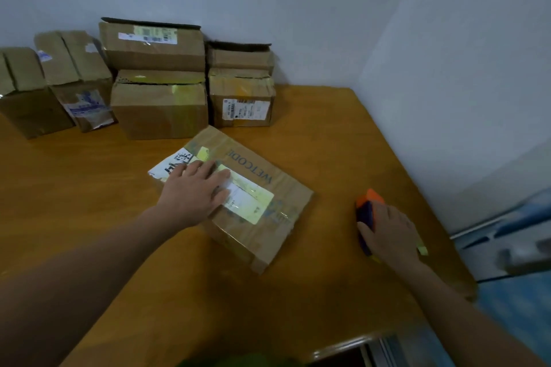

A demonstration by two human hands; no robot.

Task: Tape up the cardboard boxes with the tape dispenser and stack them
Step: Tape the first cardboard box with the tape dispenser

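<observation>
My left hand (193, 191) lies flat on the flat box (262, 171), fingers straight and a little spread, pressing on the glossy label (253, 199) on its top. The flat box sits in the middle of the table (74, 188), turned at an angle to the table's edges.

My right hand (390, 232) is to the right of the flat box, well apart from it, fingers curled over the tape dispenser (368, 205). I think the dispenser rests on the wood, though the blur there leaves me unsure.

The flat box looks light and shallow, stiff enough across the top but soft at its worn corners. Its old tape and label are slick, so a palm could skid. I judge the best hold is one hand on each of the two long sides, thumbs on top, not the crushed corner nearest me.

Behind the flat box, against the wall (298, 9), stand two stacks: the left stack (158, 110) and the right stack (241, 98), each two high. The upper box on each stack has open flaps. Farther left of them are two more boxes (59, 83).

Open wood lies to the left of the flat box, nearer me, and to its right. Beyond the dispenser the table's right edge is near, so I would not swing that way.
</observation>
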